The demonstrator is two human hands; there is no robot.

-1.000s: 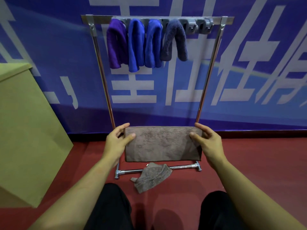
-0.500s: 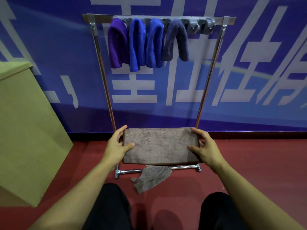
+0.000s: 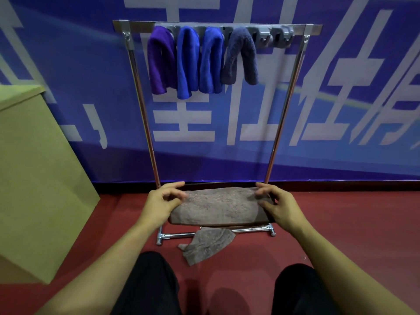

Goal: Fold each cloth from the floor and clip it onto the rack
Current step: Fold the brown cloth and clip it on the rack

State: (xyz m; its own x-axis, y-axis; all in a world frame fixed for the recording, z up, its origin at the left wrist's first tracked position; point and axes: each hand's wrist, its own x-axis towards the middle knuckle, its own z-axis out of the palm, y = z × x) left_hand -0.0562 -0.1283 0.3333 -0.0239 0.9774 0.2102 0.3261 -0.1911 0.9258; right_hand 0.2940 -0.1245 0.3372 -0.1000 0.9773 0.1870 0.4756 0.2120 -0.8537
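Observation:
A grey-brown folded cloth (image 3: 219,206) is held flat between my hands, in front of the rack's lower bar. My left hand (image 3: 162,202) grips its left end and my right hand (image 3: 276,204) grips its right end. Below it a second grey-brown cloth (image 3: 208,244) lies crumpled on the red floor. The metal rack (image 3: 285,103) stands against the wall. From its top bar hang a purple cloth (image 3: 160,61), two blue cloths (image 3: 188,62) and a grey-blue cloth (image 3: 242,56), each in a clip. Empty grey clips (image 3: 276,35) sit at the bar's right.
A tall yellow-green box (image 3: 34,178) stands at the left. A blue banner (image 3: 341,98) with white characters covers the wall behind the rack. My dark-trousered knees (image 3: 154,280) are at the bottom, over the red floor (image 3: 352,223).
The cloth has tipped from hanging upright to lying nearly flat and has dropped lower. Both hands moved down with it and shifted their fingers along the far edge.

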